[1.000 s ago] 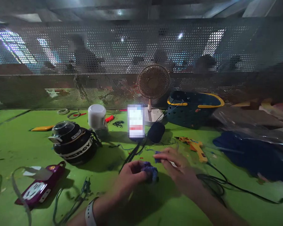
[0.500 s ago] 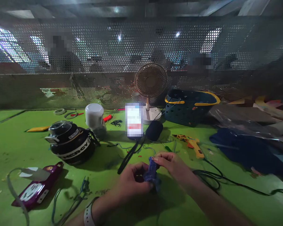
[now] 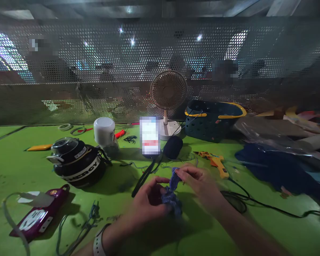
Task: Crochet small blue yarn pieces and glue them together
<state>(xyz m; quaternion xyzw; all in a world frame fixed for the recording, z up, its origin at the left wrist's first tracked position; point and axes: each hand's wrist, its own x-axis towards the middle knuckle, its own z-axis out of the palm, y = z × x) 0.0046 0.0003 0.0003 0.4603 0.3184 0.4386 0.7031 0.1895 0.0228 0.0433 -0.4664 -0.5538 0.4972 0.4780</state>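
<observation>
A small blue-purple crocheted piece (image 3: pixel 172 199) is held up between both hands over the green table. My left hand (image 3: pixel 149 202), with a pale strap on its wrist, grips its ruffled lower part between thumb and curled fingers. At the top, my right hand (image 3: pixel 197 181) pinches the narrow strip that rises from it. The right hand's lower fingers are partly hidden. Just beyond the hands lie a dark navy ball of yarn (image 3: pixel 173 147) and loose grey-blue strands. To the right sits a yellow glue gun (image 3: pixel 216 164).
A lit, blurred screen (image 3: pixel 149 137) stands before a small fan (image 3: pixel 168 90). Behind runs a perforated panel. On the left are a black bottle (image 3: pixel 78 167), a white jar (image 3: pixel 104 131) and a purple power strip (image 3: pixel 42 213). A dark basket (image 3: pixel 210 124) and navy cloth (image 3: pixel 272 174) lie right.
My right hand has moved slightly up and right, drawing the top strip away from the ruffled part. My left hand's fingers have loosened a little. The view has shifted slightly.
</observation>
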